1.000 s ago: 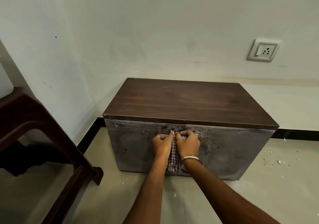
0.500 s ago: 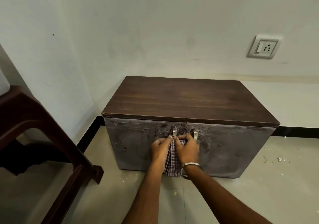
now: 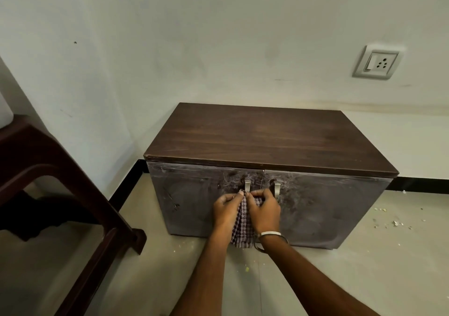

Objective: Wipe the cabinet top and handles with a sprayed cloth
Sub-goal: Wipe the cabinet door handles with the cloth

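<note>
Head view: left hand (image 3: 226, 208) and right hand (image 3: 263, 210), grip clamped on checked cloth (image 3: 241, 228), wrapping it round lower left handle (image 3: 247, 185) for all-round rub; right handle (image 3: 277, 188) bare, cabinet (image 3: 267, 138) top clear.

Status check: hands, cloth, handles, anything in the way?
Both hands, left and right, shut on cloth low on left handle. Right handle bare. Nothing in the way.
</note>
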Demonstrator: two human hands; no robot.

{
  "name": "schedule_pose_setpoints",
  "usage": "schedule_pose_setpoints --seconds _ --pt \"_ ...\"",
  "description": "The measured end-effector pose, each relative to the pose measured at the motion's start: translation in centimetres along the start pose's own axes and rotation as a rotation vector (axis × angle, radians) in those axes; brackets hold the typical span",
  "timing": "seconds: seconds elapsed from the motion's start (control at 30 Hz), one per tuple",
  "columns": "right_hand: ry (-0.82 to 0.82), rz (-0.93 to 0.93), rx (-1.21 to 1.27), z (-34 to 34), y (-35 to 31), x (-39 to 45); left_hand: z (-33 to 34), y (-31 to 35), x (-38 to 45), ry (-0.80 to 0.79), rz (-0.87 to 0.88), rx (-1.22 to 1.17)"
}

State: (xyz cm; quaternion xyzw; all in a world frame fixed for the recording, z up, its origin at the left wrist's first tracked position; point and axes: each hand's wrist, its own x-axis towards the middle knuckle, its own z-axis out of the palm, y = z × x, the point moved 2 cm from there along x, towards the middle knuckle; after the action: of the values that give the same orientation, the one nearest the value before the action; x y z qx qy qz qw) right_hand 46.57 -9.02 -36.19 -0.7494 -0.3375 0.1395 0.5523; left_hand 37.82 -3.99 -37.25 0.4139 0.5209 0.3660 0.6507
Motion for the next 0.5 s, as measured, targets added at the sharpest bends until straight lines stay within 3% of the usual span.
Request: schedule_pose_setpoints --seconds 0.5 --pt "0.014 0.011 0.013 1.4 2.1 -0.5 0.1 -1.5 1.0 0.106 0.026 0.082"
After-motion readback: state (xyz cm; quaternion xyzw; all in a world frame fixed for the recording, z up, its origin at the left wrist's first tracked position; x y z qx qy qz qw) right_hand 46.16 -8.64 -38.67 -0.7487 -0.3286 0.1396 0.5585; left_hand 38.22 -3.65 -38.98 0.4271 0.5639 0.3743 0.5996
